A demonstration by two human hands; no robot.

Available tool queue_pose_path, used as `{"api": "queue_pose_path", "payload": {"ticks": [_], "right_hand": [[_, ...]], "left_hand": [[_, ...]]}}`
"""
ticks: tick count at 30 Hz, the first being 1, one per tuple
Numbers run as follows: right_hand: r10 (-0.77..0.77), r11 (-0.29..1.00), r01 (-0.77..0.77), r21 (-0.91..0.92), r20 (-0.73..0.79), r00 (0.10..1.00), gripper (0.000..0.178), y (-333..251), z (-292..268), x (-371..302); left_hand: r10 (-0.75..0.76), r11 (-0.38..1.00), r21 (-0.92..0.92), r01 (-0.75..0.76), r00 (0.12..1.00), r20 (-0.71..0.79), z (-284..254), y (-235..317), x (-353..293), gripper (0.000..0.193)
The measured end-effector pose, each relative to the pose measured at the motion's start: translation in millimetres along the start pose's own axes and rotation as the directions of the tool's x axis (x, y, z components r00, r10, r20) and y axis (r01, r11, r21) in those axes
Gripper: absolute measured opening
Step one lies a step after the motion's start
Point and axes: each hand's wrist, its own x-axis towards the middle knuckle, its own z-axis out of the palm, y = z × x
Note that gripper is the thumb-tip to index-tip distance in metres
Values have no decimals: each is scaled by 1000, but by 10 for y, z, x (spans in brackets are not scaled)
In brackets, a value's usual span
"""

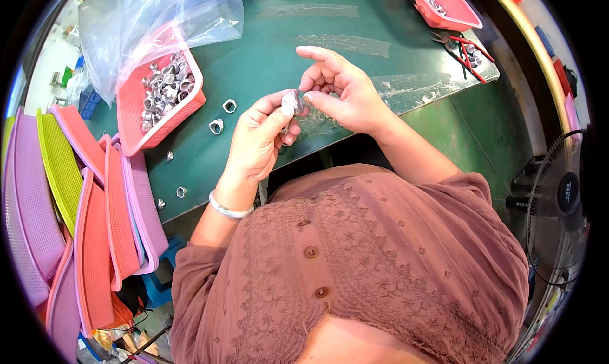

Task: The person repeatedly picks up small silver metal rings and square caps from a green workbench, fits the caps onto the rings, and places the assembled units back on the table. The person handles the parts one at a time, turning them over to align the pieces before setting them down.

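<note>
My left hand point(259, 132) pinches a silver metal ring point(292, 103) between thumb and fingers, above the table's front edge. Just right of it is my right hand point(339, 91), its index finger stretched out and its thumb close to the ring; whether the thumb touches it I cannot tell. Two silver rings point(216, 127) lie on the green table point(266, 59) left of my hands. Smaller metal pieces point(181, 191) are scattered nearer the table's left edge. A pink basket point(130, 120) at the left holds a heap of similar silver rings point(168, 88).
Clear plastic bag point(171, 15) drapes over the basket's far end. Stacked coloured baskets point(95, 237) crowd the left side. At the far right stand another pink basket point(460, 15) and red-handled pliers point(466, 63). Tape strips point(346, 44) cling to the tabletop. A black fan point(558, 205) stands right.
</note>
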Motion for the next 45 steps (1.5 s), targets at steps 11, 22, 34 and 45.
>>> {"api": "queue_pose_path", "payload": {"ticks": [11, 22, 34, 45], "right_hand": [[19, 1000, -19, -13, 42, 999, 54, 14, 38, -28], [-202, 759, 141, -636, -24, 979, 59, 89, 150, -32], [-327, 699, 98, -708, -194, 925, 16, -24, -996, 354], [-114, -121, -578, -807, -567, 816, 26, 158, -3359, 637]], "left_hand": [[43, 998, 53, -41, 998, -37, -47, -45, 20, 30], [-45, 985, -164, 54, 997, 59, 92, -18, 134, 28], [190, 960, 224, -170, 979, -71, -167, 144, 215, 33], [302, 446, 883, -142, 953, 1, -568, -35, -115, 29]]}}
